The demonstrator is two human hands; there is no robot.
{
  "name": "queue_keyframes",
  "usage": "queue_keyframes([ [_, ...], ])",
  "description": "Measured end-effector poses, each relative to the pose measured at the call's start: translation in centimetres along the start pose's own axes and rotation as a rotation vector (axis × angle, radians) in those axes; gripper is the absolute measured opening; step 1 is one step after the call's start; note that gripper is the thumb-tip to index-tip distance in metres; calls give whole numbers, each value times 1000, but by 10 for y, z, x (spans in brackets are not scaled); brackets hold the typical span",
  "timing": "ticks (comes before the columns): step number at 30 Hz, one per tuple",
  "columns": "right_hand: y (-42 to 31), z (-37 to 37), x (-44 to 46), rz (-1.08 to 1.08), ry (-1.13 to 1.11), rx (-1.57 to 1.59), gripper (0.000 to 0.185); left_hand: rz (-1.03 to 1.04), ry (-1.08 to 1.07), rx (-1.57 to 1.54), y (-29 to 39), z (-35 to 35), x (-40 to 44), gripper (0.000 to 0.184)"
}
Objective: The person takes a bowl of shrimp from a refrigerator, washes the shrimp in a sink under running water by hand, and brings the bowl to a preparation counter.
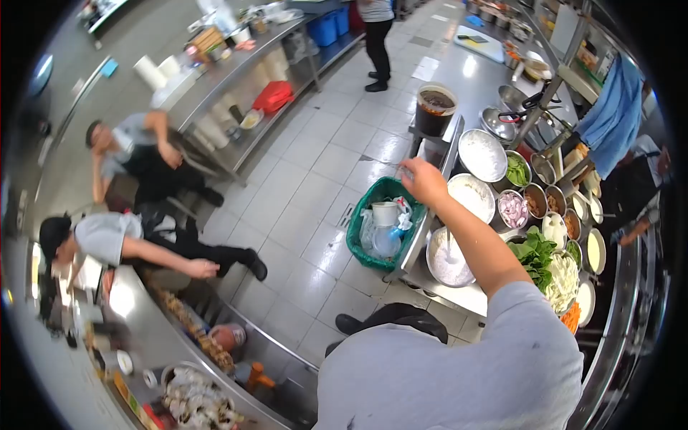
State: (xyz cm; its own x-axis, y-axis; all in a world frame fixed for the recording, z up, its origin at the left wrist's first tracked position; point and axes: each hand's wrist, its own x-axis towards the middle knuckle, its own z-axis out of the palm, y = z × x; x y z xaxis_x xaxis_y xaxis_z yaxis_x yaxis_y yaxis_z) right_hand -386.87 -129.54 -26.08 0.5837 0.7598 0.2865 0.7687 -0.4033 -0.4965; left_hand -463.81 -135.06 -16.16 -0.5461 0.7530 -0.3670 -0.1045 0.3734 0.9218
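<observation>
My right hand (424, 180) reaches out over the right rim of a green-lined waste bin (352, 240), beside the steel counter. Its fingers look loosely bent and apart, and nothing shows between them. In the bin lie a white container (385, 213), clear plastic and crumpled wrapping. Under and beside my forearm stand several bowls of white powder, such as the near bowl (451, 269) with a thin handle sticking up, the middle bowl (471, 197) and the far bowl (482, 154). My left hand is out of view.
A tub of dark liquid (435, 107) stands at the counter's corner. Sliced onions (513, 209), leafy greens (534, 258) and shredded cabbage (561, 283) fill containers at the right. Two people (143, 147) (107, 236) are at the left; another person (378, 43) stands in the aisle.
</observation>
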Motion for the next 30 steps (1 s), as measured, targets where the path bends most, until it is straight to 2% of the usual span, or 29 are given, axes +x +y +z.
queue_keyframes([
  [2,5,4,3,19,-3,-16,31,-35,-225,-69,-2,68,80,21],
  [3,4,4,3,48,-25,-15,32,-34,-284,-56,15,119,90,21],
  [4,-2,-3,5,65,-65,-71,30,-17,-428,1,34,184,82,26],
  [5,1,0,7,-10,5,-53,29,3,-569,57,48,240,82,32],
  [8,-7,-1,14,91,13,-56,29,39,-884,-85,40,377,138,26],
  [9,-8,-1,15,86,42,-33,28,3,-924,-97,40,416,149,23],
  [11,-9,-6,23,93,97,-16,28,-126,-1058,-79,37,491,184,36],
  [15,-14,-9,40,240,147,-35,28,-242,-1079,-24,55,633,203,38],
  [17,-18,-13,49,300,138,-51,27,-201,-1054,16,66,692,217,42],
  [19,-19,-12,58,386,102,-117,28,-206,-1142,72,88,749,217,46],
  [20,-18,-9,65,402,109,-120,28,-152,-1136,80,99,774,205,38],
  [23,-13,-6,83,484,50,-253,29,-179,-1195,99,105,847,237,38],
  [25,0,12,96,567,-82,-502,30,-214,-1204,91,110,889,245,38],
  [26,5,23,107,579,-81,-517,30,-224,-1194,108,109,910,256,39],
  [28,18,54,131,732,180,-295,28,-248,-1186,127,110,954,265,39],
  [30,38,95,157,819,183,-211,28,-293,-1206,129,103,1004,284,44],
])
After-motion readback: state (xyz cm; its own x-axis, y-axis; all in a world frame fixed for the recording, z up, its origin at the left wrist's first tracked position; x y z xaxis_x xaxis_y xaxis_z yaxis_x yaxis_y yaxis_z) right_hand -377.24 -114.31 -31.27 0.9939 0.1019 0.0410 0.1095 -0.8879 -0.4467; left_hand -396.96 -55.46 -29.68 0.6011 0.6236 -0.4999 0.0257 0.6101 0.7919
